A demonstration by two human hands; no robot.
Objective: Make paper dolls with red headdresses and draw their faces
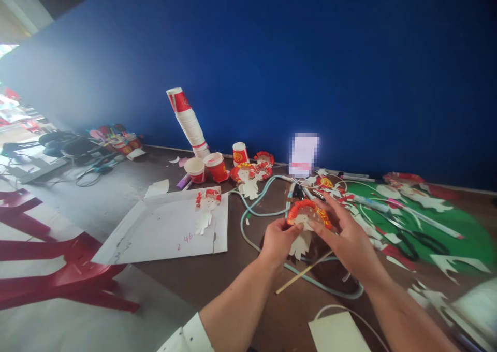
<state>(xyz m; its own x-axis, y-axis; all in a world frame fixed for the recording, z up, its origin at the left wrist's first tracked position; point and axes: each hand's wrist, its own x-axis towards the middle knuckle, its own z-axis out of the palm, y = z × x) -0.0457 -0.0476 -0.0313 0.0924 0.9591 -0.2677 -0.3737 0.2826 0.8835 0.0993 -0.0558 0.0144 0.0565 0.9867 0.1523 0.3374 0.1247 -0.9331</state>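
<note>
A paper doll (300, 244) is between my hands, its white cut-out body hanging below a rim of curled red and yellow paper hair. My left hand (276, 239) pinches its left side between thumb and fingers. On the other side, the thumb of my right hand (345, 238) presses on the doll, with the fingers behind it partly hidden. Similar paper dolls lie about: one (205, 209) on a white board (163, 233) to the left, another (248, 186) near the cups. Under my hands runs a pale blue cord (248, 233), beside a thin wooden stick (298, 275).
A leaning stack of paper cups (190, 127) stands by the blue partition (248, 57), near red cups (217, 167). At right, a green mat (469, 228) carries scissors (423, 240), pens and paper scraps. A red plastic stool (81, 259) is at left.
</note>
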